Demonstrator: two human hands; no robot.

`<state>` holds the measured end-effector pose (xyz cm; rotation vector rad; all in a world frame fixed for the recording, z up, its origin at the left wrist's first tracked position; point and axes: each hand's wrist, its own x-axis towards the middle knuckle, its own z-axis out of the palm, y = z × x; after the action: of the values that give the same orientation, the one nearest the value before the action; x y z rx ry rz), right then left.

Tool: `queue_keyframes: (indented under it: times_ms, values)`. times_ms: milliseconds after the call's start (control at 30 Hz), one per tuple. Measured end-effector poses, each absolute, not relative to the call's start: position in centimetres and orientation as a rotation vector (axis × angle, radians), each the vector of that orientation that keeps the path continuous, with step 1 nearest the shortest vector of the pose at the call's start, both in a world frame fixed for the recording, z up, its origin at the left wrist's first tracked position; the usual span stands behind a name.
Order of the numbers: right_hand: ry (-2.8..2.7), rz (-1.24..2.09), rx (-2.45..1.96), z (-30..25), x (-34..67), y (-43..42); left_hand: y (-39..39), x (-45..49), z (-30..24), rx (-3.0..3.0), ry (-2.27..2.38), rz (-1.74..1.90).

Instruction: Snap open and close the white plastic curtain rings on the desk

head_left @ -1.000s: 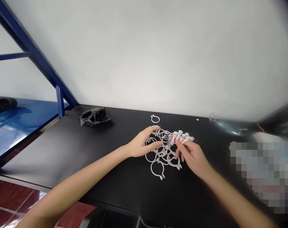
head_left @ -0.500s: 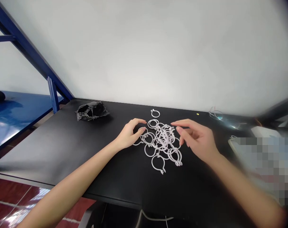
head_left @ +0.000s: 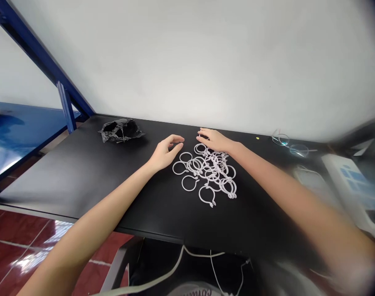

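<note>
White open rings with small looped ends, like curtain rings [head_left: 207, 195], lie in a loose heap on the black table [head_left: 138, 197]. My left hand [head_left: 166, 153] rests just left of the heap, its thumb and fingers apart and nothing between them. Across the back of the heap reaches my right hand [head_left: 216, 140], palm down with fingers stretched out. Under its fingertips is the lone ring [head_left: 202, 137] at the back, mostly hidden; whether they touch it I cannot make out.
A crumpled black plastic bag [head_left: 121, 130] lies at the back left. On the right are eyeglasses [head_left: 280, 139] and a white box [head_left: 350, 181]. A blue frame [head_left: 48, 57] stands at the left, and white cables [head_left: 175, 267] hang below the table's front edge.
My right hand has moved left and away from me, from the heap's right side to the lone ring. Some rings on the left have spread apart; my left hand has drawn slightly off them.
</note>
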<state>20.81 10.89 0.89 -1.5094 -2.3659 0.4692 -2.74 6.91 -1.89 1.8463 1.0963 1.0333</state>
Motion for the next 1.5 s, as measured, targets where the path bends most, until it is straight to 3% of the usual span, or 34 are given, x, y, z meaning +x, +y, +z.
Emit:
queue_keyframes:
  times_ms: [533, 800, 933, 1233, 1500]
  values:
    - [-1.969, 0.508, -1.62, 1.8, 26.8, 0.7, 4.8, -2.2, -0.7, 2.153, 1.014, 0.614]
    - [-1.727, 0.221, -1.377, 0.8, 25.8, -3.0, 4.6, -3.4, 1.0, 2.274, 1.114, 0.538]
    - [-1.717, 0.139, -1.335, 0.6, 25.7, -3.3, 4.8, -4.3, 1.9, 2.135, 0.945, 0.25]
    - [-1.637, 0.124, -1.221, 1.3, 24.8, -4.7, 5.1, -5.8, 3.8, 1.801, 0.877, 0.244]
    - [-1.705, 0.637, -1.09, 1.7, 20.9, -7.5, 1.5, -1.0, 3.0, 1.442, 0.678, 0.612]
